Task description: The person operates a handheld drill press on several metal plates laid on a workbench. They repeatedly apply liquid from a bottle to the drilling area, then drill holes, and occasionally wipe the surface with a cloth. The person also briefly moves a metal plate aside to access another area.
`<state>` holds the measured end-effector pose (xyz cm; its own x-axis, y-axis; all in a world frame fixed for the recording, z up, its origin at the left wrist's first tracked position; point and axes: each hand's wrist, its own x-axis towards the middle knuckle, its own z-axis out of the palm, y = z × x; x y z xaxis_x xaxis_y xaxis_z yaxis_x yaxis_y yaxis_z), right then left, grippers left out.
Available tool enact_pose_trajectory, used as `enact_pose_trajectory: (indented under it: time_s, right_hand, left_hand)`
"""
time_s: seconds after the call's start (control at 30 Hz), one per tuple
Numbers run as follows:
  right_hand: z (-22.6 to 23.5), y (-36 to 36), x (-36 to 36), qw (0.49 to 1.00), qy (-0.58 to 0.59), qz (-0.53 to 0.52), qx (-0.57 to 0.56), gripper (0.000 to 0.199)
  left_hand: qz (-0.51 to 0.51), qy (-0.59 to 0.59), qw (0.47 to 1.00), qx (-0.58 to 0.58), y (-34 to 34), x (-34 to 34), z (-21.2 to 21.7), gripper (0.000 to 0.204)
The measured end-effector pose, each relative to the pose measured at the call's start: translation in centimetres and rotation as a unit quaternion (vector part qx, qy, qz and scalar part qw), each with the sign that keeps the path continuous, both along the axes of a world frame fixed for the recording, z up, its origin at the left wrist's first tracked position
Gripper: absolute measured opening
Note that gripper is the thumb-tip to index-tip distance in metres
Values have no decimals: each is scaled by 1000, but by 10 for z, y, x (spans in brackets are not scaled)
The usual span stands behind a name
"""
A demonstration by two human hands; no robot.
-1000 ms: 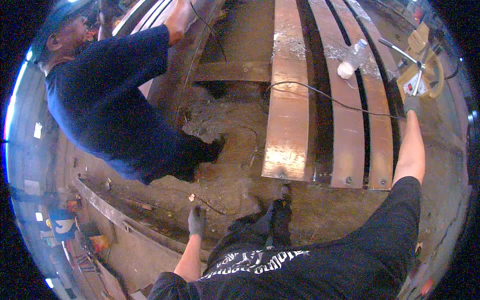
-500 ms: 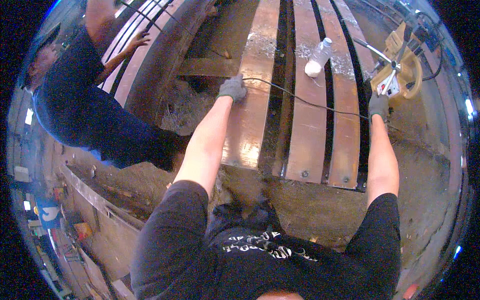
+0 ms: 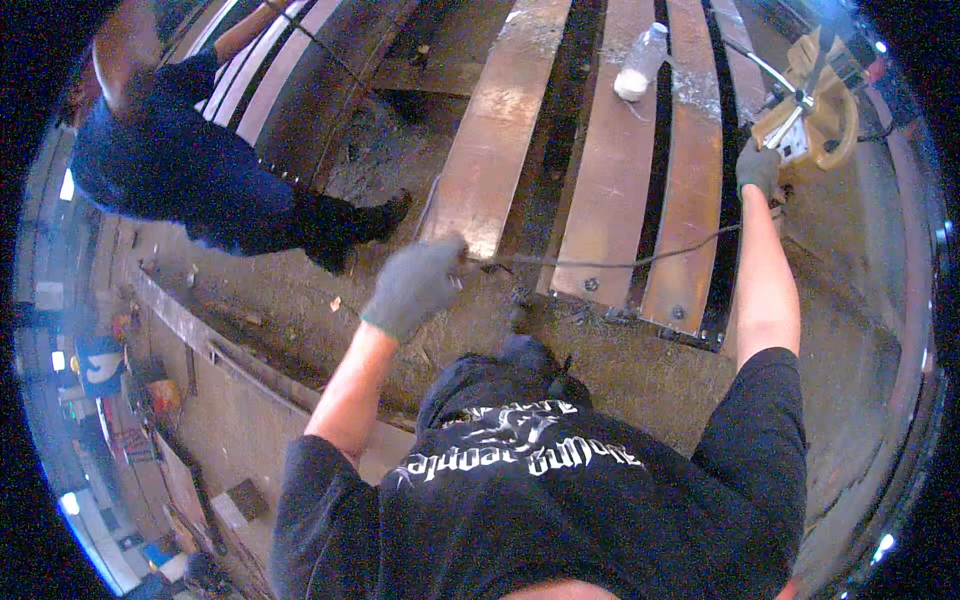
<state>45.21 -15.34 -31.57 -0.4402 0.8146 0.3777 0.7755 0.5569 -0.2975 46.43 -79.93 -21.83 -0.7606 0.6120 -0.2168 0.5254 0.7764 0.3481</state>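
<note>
A grey glove covers my left hand (image 3: pixel 415 285), which is closed round a dark cable (image 3: pixel 620 265) just off the near end of the left steel bar (image 3: pixel 490 150); motion blurs its fingertips. From there the cable sags across the bars toward my right hand (image 3: pixel 760 168). That gloved hand is closed against the near side of a tan machine (image 3: pixel 835 135) with a spoked metal lever (image 3: pixel 803 98) and a white panel. The machine partly hides its fingers.
A clear plastic bottle (image 3: pixel 641 62) with white contents lies on a middle bar. Dark gaps separate the long bars. On the left a co-worker (image 3: pixel 200 185) in dark clothes bends over other bars. A raised metal edge (image 3: pixel 215 350) crosses the floor at lower left.
My left hand has drawn the cable back toward me, past the bar's near end. My right hand stays at the machine. The co-worker's arm and foot have shifted.
</note>
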Motion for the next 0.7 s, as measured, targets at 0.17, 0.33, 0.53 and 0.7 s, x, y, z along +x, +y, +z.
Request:
enact_pose_trajectory:
  time_s: [0.17, 0.33, 0.53, 0.7]
  right_hand:
    - [-27, 54, -9, 997, 55, -5, 57, 66]
    - [-20, 77, -21, 992, -25, 60, 111, 58]
    - [-24, 83, -42, 946, -298, 113, 56, 61]
    - [-11, 145, -34, 958, -283, 29, 37, 76]
  left_hand:
    - [-48, -168, 984, 36, 2, 113, -16, 40]
    - [-1, -188, 975, 118, 25, 196, -152, 35]
    - [-209, -190, 959, 15, 97, 320, -272, 19]
    - [-309, -188, 917, 171, 177, 379, -236, 19]
